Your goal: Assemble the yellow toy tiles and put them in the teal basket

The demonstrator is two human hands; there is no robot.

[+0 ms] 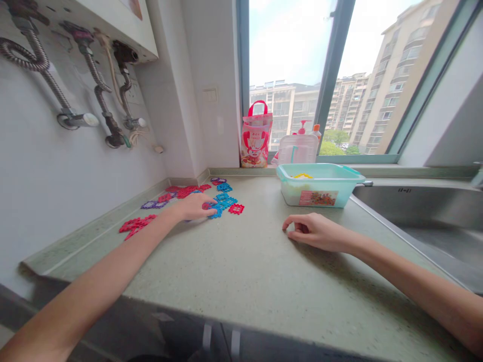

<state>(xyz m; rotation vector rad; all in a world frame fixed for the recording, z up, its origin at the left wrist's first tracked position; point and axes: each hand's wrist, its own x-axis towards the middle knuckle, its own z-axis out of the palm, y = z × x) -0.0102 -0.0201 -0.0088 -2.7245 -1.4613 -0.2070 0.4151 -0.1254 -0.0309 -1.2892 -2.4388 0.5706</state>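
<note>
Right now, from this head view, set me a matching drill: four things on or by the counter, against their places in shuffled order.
Things:
1. left hand
2. right hand
3. teal tub
4. pink bag

Places:
A. on the sill by the window frame
B. resting on bare counter, fingers curled
C. on the scattered blue and red plastic tiles
D. beside the sink

Pairs: 1-C, 2-B, 3-D, 4-A.
</note>
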